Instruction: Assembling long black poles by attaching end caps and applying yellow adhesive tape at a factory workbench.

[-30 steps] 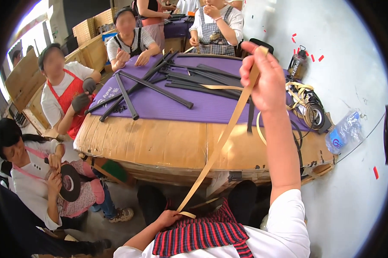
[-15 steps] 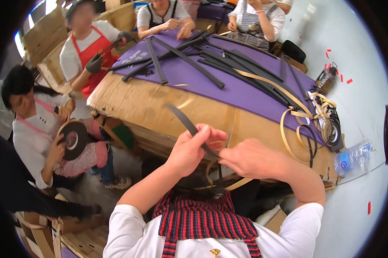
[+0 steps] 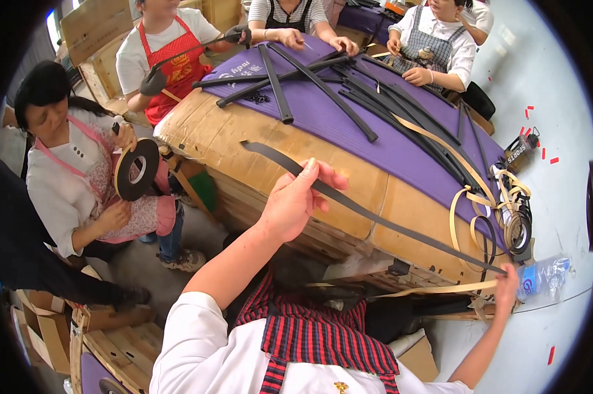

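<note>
A long flat black strip (image 3: 388, 224) runs slantwise in front of me, stretched between my two hands. My left hand (image 3: 296, 197) pinches it between thumb and fingers not far from its free left end, which sticks out over the cardboard-covered table (image 3: 217, 141). Far out at the right, near the table corner, my right hand (image 3: 505, 289) is closed on the strip. A tan strip (image 3: 441, 289) leads from that same hand back to the left, below the table edge. Whether the tan strip joins the black one is hidden by my fingers.
Black flat bars (image 3: 322, 95) lie on a purple mat (image 3: 276, 105). Coiled tan and black strips (image 3: 516, 223) sit at its right end, beside a clear plastic bottle (image 3: 543, 279). At left a seated co-worker holds a black tape roll (image 3: 122, 174); other people stand across the table.
My right hand has swung far right, away from my left hand, drawing the black strip out between them. The view has shifted, and the seated co-worker's roll is turned.
</note>
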`<state>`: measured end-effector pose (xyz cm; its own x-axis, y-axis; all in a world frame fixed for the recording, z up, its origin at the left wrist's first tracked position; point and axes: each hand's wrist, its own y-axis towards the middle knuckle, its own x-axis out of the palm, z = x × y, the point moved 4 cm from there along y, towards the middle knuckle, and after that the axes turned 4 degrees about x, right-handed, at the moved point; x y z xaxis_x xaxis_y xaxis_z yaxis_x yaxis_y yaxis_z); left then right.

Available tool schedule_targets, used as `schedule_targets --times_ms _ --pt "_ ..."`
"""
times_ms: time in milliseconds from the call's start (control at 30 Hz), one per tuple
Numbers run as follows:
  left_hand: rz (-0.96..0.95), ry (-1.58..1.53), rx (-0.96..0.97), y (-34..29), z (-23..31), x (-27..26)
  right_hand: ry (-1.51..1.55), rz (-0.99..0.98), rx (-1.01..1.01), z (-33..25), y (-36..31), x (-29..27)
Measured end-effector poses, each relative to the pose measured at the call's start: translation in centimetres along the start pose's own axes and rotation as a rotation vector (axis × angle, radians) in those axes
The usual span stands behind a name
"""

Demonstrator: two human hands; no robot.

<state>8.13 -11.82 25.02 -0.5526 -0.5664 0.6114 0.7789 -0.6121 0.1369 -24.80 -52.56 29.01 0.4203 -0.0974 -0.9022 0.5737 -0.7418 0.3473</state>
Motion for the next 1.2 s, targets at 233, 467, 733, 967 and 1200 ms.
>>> schedule_targets --times_ms 233,467,733,967,1200 --pt "-0.033 -0.261 0.244 2.1 3.3 0.7 1.134 0.574 0.302 31.0 4.3 -4.0" --pt "-0.191 -0.044 0.097 0.5 1.1 3.8 -0.104 0.307 0.410 28.4 -2.9 -9.6" --pt "-0.748 0.475 -0.368 -0.8 -8.1 10.0 0.304 -0.159 0.097 -0.9 -8.4 -3.2" --pt "-0.837 0.698 -0.422 -2.7 -10.3 9.8 1.077 -0.706 -0.309 -24.8 -8.2 5.1" --pt "-0.807 1.200 -0.025 -4.6 -5.7 7.6 1.622 -0.944 -0.157 -27.9 -8.8 8.4"
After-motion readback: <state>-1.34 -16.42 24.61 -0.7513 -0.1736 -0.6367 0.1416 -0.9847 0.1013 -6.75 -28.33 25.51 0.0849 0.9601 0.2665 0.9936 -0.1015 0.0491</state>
